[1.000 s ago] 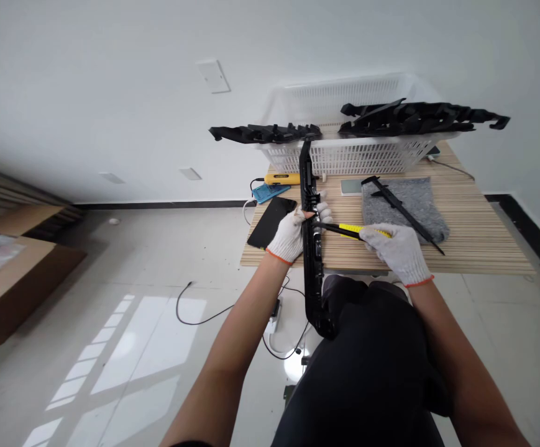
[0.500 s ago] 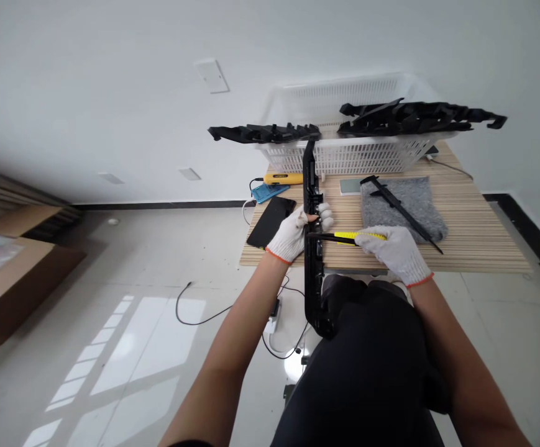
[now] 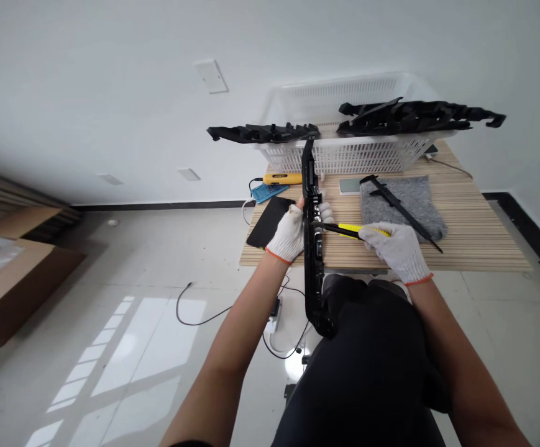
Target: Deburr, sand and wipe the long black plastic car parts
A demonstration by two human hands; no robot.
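- Two hands of yours are gripping: your left hand (image 3: pixel 288 236) is curling round the long black plastic bar (image 3: pixel 313 267).
- Your right hand (image 3: pixel 398 248) is pinching a slim yellow-and-black tool (image 3: pixel 351 230), fingers nearly closed – its tip is meeting the bar.
- The bar is extending over the near edge of the striped beige tabletop (image 3: pixel 479 230).

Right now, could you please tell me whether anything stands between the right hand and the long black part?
Only the yellow-and-black tool held in the right hand spans the gap to the long black part; fingers of the left hand show beside it.
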